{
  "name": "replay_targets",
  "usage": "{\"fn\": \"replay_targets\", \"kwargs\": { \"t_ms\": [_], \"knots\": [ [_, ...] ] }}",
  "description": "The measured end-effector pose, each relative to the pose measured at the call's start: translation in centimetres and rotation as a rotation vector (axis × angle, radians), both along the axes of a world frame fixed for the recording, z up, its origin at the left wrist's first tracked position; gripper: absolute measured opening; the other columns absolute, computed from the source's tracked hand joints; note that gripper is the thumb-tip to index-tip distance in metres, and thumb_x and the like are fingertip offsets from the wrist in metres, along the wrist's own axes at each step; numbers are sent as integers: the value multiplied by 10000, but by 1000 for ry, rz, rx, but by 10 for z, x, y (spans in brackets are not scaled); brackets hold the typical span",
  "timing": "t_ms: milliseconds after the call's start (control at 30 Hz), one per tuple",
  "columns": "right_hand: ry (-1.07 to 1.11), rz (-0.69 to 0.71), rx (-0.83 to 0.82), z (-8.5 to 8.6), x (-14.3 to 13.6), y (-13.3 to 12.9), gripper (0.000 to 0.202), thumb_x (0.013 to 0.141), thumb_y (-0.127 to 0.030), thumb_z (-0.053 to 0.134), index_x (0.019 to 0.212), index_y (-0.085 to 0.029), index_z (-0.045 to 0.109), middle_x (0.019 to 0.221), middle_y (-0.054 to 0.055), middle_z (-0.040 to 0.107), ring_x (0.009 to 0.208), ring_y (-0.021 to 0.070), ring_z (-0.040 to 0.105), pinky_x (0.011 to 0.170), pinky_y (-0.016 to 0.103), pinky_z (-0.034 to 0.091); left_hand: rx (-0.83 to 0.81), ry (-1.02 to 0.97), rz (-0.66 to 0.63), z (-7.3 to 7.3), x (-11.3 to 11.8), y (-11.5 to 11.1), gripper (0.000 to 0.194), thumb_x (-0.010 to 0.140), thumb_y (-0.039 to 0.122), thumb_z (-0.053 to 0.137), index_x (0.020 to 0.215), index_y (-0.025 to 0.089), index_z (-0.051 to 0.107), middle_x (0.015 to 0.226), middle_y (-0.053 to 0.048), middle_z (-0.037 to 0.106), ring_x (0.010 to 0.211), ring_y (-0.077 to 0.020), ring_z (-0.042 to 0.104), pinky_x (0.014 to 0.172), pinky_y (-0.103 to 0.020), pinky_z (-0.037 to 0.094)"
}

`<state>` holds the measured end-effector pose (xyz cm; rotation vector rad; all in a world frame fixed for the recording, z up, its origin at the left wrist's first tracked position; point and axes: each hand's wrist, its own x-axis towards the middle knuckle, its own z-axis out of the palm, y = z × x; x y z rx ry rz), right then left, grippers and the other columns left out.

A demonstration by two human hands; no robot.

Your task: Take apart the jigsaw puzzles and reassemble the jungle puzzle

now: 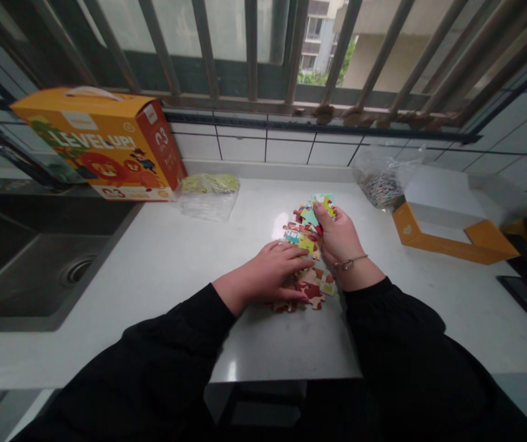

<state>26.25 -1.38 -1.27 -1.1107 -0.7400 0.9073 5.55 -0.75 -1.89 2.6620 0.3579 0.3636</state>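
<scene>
A pile of colourful jigsaw puzzle pieces [310,293] lies on the white counter between my hands. My left hand [277,270] rests on the pile's left side, palm down with its fingers spread, covering some of it. At the far end of the pile, my right hand [337,236] pinches a few puzzle pieces [324,200] in green, yellow and light blue between thumb and fingers. More loose pieces show under and beside that hand. How many it holds is hard to make out.
An orange puzzle box [102,144] stands at the back left by the dark sink [56,264]. Near it lies a clear plastic bag [210,193]. Back right are a bag of cotton swabs [381,184] and an open orange-and-white box [448,236]. A barred window rises behind.
</scene>
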Motion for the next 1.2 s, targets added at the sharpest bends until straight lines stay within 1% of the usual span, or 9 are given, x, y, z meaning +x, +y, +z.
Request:
{"fn": "replay_targets", "kwargs": {
  "t_ms": [167,333,400,533,667,833,967,1100,1200],
  "knots": [
    [-80,4,-33,-1,0,-2,548,783,-676,911,998,-247,647,970,43,817,880,211,791,835,353,666,16,53,72,4,-6,11,518,970,538,805,1389,263,674,1524,-110,670,1399,-339,606,1171,-494,422],
    [-176,30,-73,-3,6,-2,563,776,-686,904,1038,-230,703,1048,53,810,921,198,767,825,314,633,-3,48,268,8,-26,33,260,979,428,798,1112,219,719,1185,-101,736,1133,-295,660,966,-419,503],
    [-198,79,-83,-4,6,-2,552,799,-685,890,1047,-227,709,1057,58,809,922,202,765,829,324,634,-45,21,336,6,-33,39,234,961,379,807,1109,224,712,1116,-82,732,1061,-277,660,936,-408,513],
    [-229,139,-92,-4,6,-4,537,824,-679,877,1070,-233,708,1022,38,804,891,194,753,830,329,633,-82,-44,423,8,-42,44,349,936,342,821,1243,232,698,1190,-86,718,1101,-274,667,1002,-418,532],
    [-302,133,-123,-1,8,-7,540,842,-683,861,1076,-222,704,1035,49,811,907,205,755,823,333,627,42,39,528,22,-49,39,541,909,590,829,1274,206,719,1253,-130,684,1189,-331,637,1077,-468,511],
    [-383,337,-184,5,2,-14,538,851,-650,872,1151,-225,734,1113,93,821,956,258,774,846,397,646,79,244,657,29,-55,35,629,763,716,898,1074,193,737,1059,-133,690,996,-342,643,858,-426,514],
    [-590,541,-170,8,-7,-20,518,855,-582,890,1226,-245,757,1127,78,816,965,272,759,856,423,638,-63,195,642,23,-56,38,495,760,590,934,1010,212,736,901,-74,697,806,-270,631,728,-360,444],
    [-935,499,-112,5,-13,-20,514,824,-521,926,1228,-250,759,1182,80,800,1048,285,732,987,443,576,-200,155,655,23,-53,39,440,718,440,969,1034,216,760,848,-37,712,772,-249,646,709,-335,434],
    [-1011,505,-89,3,-14,-19,588,787,-492,958,1280,-260,736,1257,93,785,1097,299,729,1007,437,558,-305,116,650,24,-51,39,440,684,332,974,1054,226,762,841,-10,722,766,-230,657,719,-322,443]
  ]
}}
